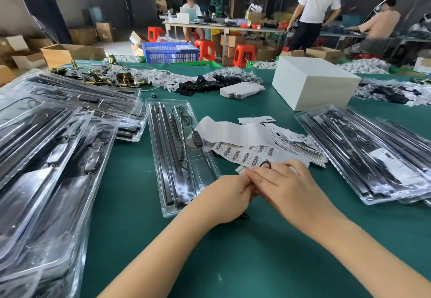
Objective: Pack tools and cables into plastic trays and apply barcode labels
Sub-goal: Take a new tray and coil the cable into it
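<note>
Green felt table (256,262); both hands, left (224,198) and right (286,185), pinch what seems a paper label (240,169) beside clear ribbed tray (163,157).

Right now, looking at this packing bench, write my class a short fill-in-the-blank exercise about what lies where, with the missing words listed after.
1. The table is covered in a ____ mat.
2. The barcode label strip lies to the ____ of the single clear tray.
3. The left hand and right hand meet just in front of the ____ strip.
4. The white box stands ____ the strip, farther from the hands.

Missing words: green; right; barcode label; behind
</note>
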The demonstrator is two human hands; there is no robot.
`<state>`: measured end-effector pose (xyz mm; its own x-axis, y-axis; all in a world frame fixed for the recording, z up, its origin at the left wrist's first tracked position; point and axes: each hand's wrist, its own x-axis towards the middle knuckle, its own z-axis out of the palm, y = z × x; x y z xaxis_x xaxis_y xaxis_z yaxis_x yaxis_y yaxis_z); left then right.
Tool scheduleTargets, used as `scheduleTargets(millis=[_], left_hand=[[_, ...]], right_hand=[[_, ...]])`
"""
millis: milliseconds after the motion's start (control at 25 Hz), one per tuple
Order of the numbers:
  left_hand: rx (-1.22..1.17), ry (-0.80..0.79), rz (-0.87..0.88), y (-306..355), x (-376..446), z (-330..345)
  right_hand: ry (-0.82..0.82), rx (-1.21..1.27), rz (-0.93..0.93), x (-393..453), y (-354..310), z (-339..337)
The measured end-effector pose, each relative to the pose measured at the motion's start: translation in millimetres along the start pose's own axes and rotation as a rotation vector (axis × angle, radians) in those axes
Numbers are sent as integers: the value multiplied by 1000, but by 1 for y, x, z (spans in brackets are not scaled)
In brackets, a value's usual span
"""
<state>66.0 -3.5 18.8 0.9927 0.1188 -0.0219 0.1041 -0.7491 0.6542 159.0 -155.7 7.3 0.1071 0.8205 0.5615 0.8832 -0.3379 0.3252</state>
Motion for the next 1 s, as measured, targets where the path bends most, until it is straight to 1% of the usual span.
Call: scheduleTargets(millis=[80,160,240,320,400,480,520,560,640,760,800,880,1000], left_hand=[[149,-10,44,3,0,4],[225,-12,55,4,-2,6],[237,-3,65,4,-6,5],[267,16,80,-2,-13,1],[360,-43,62,-12,-19,-7],[474,-86,43,-22,-23,-12],[497,-60,61,-26,-24,-13],[490,-21,82,-30,-24,-14],[386,47,117,-38,-24,-16],[63,114,85,-51,-25,-20],[-22,126,70,-54,-26,-20],[-118,145,53,-59,-26,-20],[-174,167,38,-63,-26,-17]], right_hand=[[-20,-36,77,-5,-2,-5],[-54,-24,72,-6,-4,-8],[-119,129,40,-6,1,-12],[-234,294,75,-8,5,-13],[-331,341,177,-9,8,-11],[-305,431,312,-11,8,-7],[-293,479,375,-11,7,-5],[-293,525,429,-9,5,-2],[-298,639,555,-7,2,3],[-241,828,752,0,-14,9],[-221,861,773,3,-22,12],[-173,914,790,10,-38,18],[-97,966,830,15,-58,20]])
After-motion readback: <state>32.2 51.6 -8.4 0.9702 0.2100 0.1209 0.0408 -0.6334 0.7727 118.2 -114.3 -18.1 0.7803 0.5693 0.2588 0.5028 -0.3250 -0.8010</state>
